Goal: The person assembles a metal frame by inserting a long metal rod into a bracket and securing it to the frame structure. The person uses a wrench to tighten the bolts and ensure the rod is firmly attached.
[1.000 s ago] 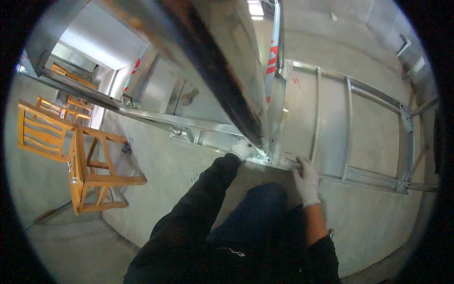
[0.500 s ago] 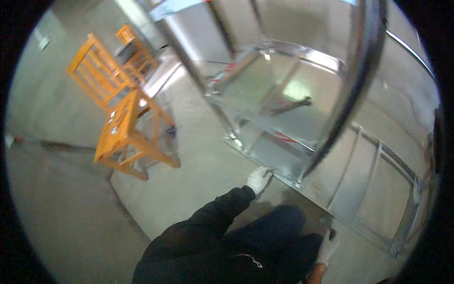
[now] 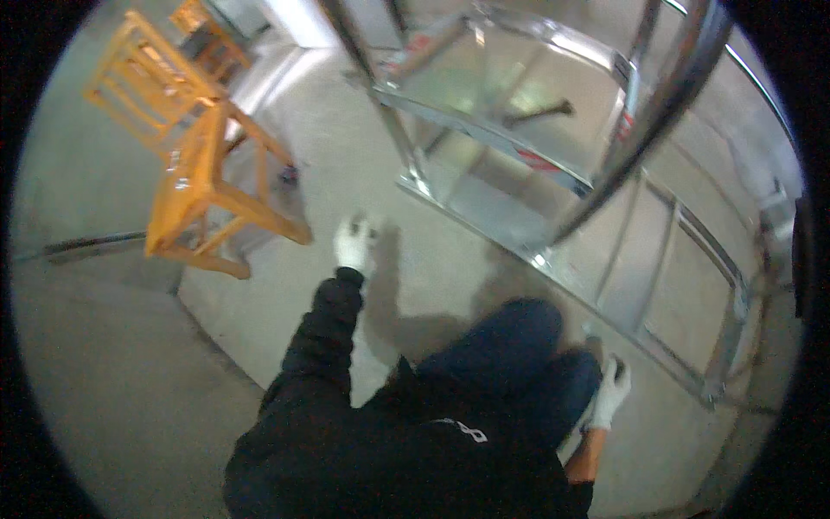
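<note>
My left hand (image 3: 354,245), in a white glove, hovers over the concrete floor between the wooden chair and the metal frame. Its fingers look spread and slightly blurred, and nothing shows in them. Low on the right, beside my knee, my gloved right hand (image 3: 612,394) is curled around something small and dark that I cannot make out. It is close to the near rail of a silvery metal frame (image 3: 577,294), which lies along the floor and has uprights rising from it. A long-handled tool with a dark head (image 3: 545,111) lies within the upper frame section.
An orange wooden chair (image 3: 212,195) stands at the left, with small shiny pieces (image 3: 180,182) on its seat. Behind it is a second wooden chair (image 3: 212,52). A thick metal upright (image 3: 657,130) slants across the right side, in front of the wall.
My left hand has left the frame's near rail and swung left toward the chair. My right hand has come slightly up and forward. The whole view has shifted.
</note>
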